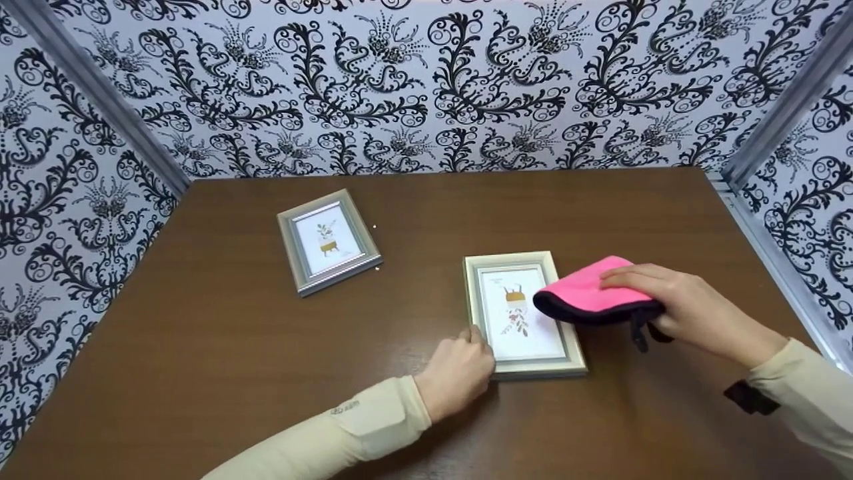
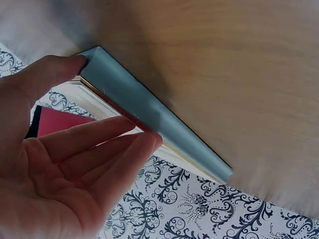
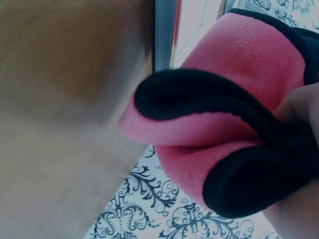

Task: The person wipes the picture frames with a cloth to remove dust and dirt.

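Observation:
A cream-and-silver picture frame lies face up on the brown table, its print of a plant in a pot upside down to me. My left hand grips the frame at its near left corner. In the left wrist view the thumb is at the corner and the fingertips touch along the side edge. My right hand holds a folded pink cloth with black trim, which overlaps the frame's right side. In the right wrist view the cloth bunches in loops, and most of the hand is hidden.
A second, silver-toned picture frame lies turned at an angle on the table's far left. Two small white specks are beside it. Walls with black-and-white scroll pattern enclose the table at the back and sides.

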The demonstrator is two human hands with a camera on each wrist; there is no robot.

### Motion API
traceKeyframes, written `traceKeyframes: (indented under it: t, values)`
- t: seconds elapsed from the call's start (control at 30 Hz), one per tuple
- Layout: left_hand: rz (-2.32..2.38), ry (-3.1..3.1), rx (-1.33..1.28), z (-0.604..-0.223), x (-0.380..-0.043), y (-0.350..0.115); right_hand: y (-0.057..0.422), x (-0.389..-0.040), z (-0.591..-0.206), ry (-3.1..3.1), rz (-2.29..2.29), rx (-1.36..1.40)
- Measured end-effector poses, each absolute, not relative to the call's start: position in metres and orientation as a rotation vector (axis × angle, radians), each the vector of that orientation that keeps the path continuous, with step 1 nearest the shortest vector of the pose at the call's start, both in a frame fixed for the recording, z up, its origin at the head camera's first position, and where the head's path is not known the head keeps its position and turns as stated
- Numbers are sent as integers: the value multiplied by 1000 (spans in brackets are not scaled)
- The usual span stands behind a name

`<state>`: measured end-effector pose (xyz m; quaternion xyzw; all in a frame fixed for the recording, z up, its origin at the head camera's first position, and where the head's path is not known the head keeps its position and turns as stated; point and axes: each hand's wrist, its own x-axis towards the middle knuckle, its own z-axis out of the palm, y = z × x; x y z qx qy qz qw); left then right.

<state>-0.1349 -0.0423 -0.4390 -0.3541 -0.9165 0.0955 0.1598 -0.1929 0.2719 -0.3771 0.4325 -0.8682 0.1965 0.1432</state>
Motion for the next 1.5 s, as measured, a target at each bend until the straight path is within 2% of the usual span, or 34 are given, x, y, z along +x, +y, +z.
traceKeyframes:
  t: [0.27, 0.63, 0.87, 1.03, 1.27, 1.5]
  values:
    - [128, -2743, -1012, -435, -176, -27, 277, -188, -378, -2486, 595, 1224]
    - [72, -2898, -724, -431, -252, 2, 265, -184, -389, -2433, 536, 1321]
    - [64, -2994, -541, -426, -285, 12, 259, -184, -396, -2427, 511, 1346]
    - [104, -3028, -490, -427, -296, 18, 256, -184, -400, -2415, 499, 1347]
    - [218, -3097, -443, -427, -293, 26, 253, -183, -404, -2367, 509, 1393]
    - [182, -3092, -468, -427, -286, 7, 252, -181, -404, -2350, 518, 1407]
